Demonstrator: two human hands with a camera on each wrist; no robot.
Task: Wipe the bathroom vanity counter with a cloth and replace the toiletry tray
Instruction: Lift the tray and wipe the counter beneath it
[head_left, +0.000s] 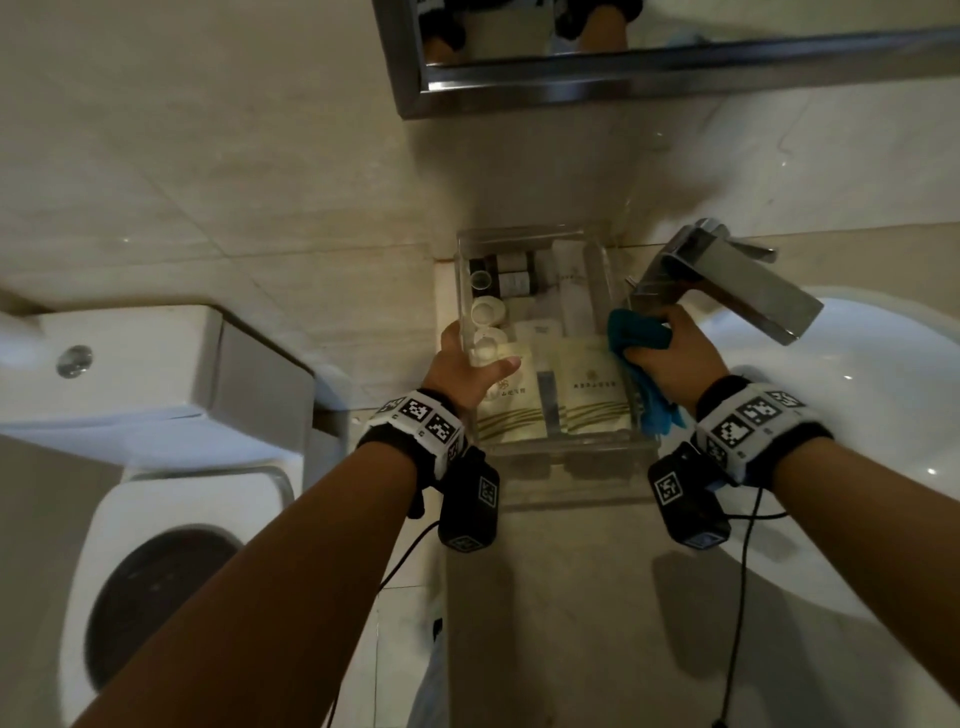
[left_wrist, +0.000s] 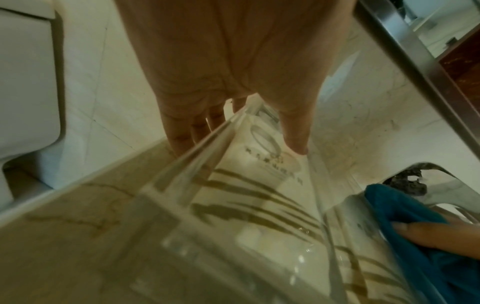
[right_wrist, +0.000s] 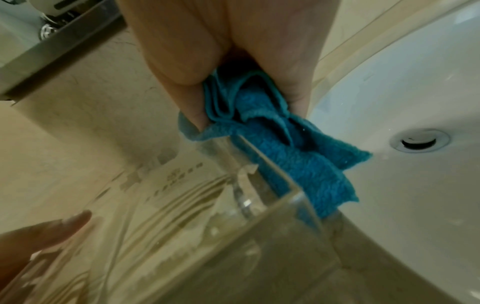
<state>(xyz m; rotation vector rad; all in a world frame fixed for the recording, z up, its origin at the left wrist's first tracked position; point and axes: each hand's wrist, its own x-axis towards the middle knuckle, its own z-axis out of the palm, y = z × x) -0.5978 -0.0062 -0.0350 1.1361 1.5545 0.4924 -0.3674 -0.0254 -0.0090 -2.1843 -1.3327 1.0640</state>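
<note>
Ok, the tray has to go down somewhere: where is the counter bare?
Bare counter shows in front of the clear tray, between the sink basin and the counter's left edge by the toilet. Behind the tray it is crowded: wall and faucet.

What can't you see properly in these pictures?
- Head view: print on the packets in the clear tray is too small to read.
- Head view: the counter under the tray is blurred by its plastic.
- Left wrist view: left hand fingertips hidden behind the tray wall.
- Right wrist view: right hand fingertips hidden by the blue cloth.
</note>
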